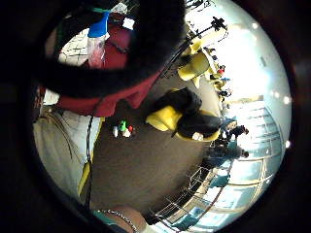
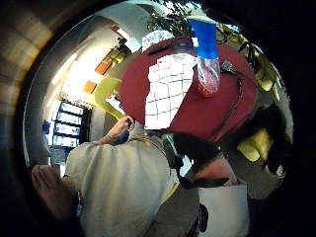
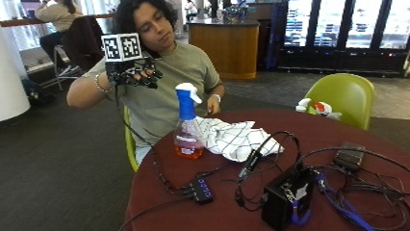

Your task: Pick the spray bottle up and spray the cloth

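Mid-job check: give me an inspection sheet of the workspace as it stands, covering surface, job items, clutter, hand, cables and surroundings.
Surface: round dark red table.
Job's things: spray bottle with blue head and reddish liquid, upright near the table edge; white checked cloth crumpled right beside it.
Clutter: black box, small black hub, flat black block.
Hand: gloved right hand raised at shoulder height, above and apart from the bottle, fingers loosely bent, holding nothing; bare hand behind the cloth.
Cables: black and blue leads looped across the table, one trailing off the edge.
Surroundings: green chair, wooden counter, glass doors.
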Action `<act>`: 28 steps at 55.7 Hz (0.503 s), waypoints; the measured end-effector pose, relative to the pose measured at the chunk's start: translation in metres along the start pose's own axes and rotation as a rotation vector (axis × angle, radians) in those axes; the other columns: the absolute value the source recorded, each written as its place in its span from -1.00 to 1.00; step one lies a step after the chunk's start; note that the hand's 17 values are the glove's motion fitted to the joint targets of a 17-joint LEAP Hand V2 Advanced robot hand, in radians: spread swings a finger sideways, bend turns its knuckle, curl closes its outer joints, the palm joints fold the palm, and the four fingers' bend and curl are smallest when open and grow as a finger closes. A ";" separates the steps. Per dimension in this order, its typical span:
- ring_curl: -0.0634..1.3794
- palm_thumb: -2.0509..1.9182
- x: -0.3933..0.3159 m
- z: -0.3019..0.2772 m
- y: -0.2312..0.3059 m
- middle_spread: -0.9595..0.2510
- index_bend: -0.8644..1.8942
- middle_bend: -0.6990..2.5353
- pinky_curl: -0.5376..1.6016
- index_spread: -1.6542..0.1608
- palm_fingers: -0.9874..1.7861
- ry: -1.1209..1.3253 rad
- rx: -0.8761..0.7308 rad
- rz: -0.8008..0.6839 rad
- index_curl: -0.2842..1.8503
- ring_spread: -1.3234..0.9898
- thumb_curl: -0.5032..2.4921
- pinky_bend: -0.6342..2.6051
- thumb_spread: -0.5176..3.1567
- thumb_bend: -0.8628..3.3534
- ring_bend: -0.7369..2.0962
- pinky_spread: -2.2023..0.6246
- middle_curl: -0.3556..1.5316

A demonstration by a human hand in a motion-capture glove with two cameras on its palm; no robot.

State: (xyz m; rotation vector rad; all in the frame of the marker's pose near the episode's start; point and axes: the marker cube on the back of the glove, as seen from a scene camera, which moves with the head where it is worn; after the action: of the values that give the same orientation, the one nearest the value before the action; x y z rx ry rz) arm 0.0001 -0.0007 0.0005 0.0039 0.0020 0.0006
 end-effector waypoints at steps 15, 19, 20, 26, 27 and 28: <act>-0.65 0.27 0.008 0.006 -0.003 0.60 -0.28 -0.40 -0.30 0.43 -0.03 -0.006 -0.012 0.036 -0.60 0.10 -0.54 -0.38 -0.23 -0.52 -0.20 0.70 -0.42; -0.63 0.28 0.011 0.009 -0.005 0.60 -0.28 -0.41 -0.28 0.42 -0.03 -0.027 -0.014 0.043 -0.59 0.10 -0.52 -0.38 -0.20 -0.53 -0.20 0.70 -0.40; -0.62 0.28 0.012 0.010 -0.006 0.60 -0.28 -0.41 -0.28 0.42 -0.03 -0.030 -0.015 0.046 -0.58 0.10 -0.52 -0.38 -0.20 -0.54 -0.20 0.70 -0.39; -0.60 0.29 0.017 0.016 -0.010 0.60 -0.28 -0.41 -0.26 0.41 -0.04 -0.053 -0.024 0.065 -0.57 0.10 -0.50 -0.37 -0.18 -0.56 -0.20 0.71 -0.37; -0.59 0.29 0.018 0.017 -0.011 0.60 -0.28 -0.41 -0.25 0.41 -0.04 -0.059 -0.023 0.069 -0.57 0.10 -0.50 -0.37 -0.18 -0.56 -0.20 0.71 -0.36; -0.59 0.29 0.018 0.018 -0.012 0.60 -0.28 -0.41 -0.25 0.41 -0.04 -0.066 -0.021 0.074 -0.57 0.10 -0.50 -0.37 -0.17 -0.56 -0.20 0.71 -0.36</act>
State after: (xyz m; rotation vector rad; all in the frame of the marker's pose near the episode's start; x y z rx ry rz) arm 0.0186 -0.0122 0.0180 -0.0170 -0.0643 0.0743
